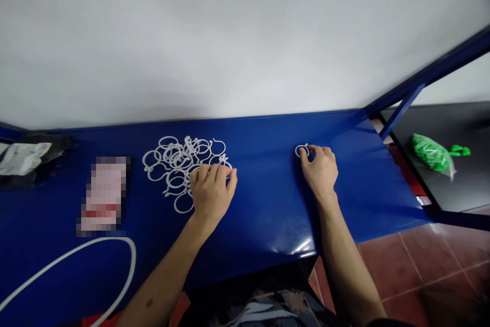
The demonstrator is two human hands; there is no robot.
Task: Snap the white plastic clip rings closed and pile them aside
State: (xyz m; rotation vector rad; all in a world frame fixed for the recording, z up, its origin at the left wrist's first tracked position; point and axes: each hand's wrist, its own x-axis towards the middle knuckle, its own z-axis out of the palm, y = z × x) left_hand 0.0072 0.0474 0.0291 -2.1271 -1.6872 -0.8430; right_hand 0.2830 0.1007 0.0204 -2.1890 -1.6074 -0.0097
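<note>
A pile of several small white plastic rings (176, 164) lies on the blue table (268, 204). My left hand (212, 190) rests at the pile's right edge, fingers curled down onto the rings; what it grips is hidden under the fingers. Further right, my right hand (320, 170) pinches a single white ring (301, 150) between fingertips, pressing it against the table top.
A large white hoop (126, 276) lies at the near left edge. A pixelated pink and white card (104, 194) sits left of the pile, with a dark bag and label (23, 158) at far left. A green bag (432, 153) lies on a black table to the right.
</note>
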